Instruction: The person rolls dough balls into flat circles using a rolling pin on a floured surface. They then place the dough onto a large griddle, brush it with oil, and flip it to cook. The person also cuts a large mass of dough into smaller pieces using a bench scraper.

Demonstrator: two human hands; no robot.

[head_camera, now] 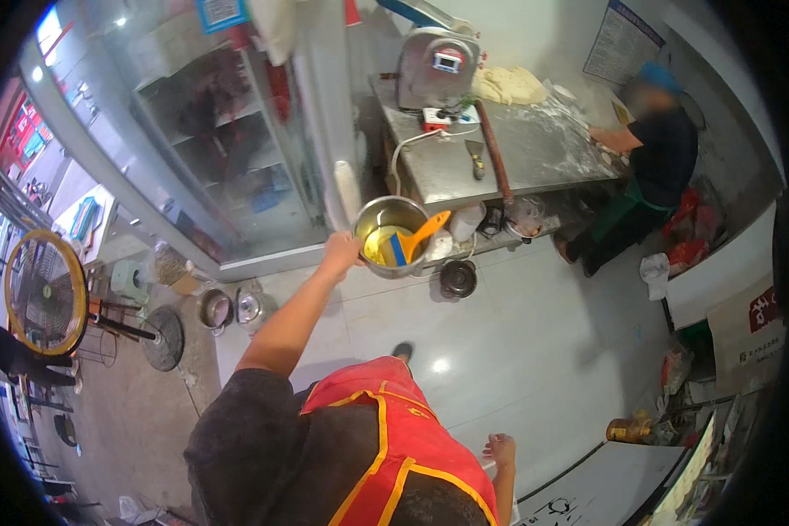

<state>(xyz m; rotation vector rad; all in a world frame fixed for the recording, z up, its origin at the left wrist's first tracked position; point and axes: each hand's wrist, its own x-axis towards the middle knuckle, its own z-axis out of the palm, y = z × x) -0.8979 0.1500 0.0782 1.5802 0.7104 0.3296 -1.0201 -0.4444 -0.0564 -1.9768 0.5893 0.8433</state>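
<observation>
My left hand [343, 255] grips the side of a steel pot [367, 217] held out ahead of me. Yellow liquid, perhaps oil, lies in the bottom of the pot [380, 242]. A brush [427, 230] with an orange handle and a blue band leans inside, its handle reaching over the rim. Low beside my red apron [421, 430] hangs my right hand [500, 449], half curled. Nothing shows in it, but its small size hides how far its fingers are closed.
A steel worktable [434, 174] bears dough [509, 85], a dough machine [434, 69], a scraper [477, 161] and a rolling pin [493, 151]. A co-worker [661, 144] stands at it. On the floor are a dark lidded pot [458, 279], a kettle [251, 308] and a fan [46, 292].
</observation>
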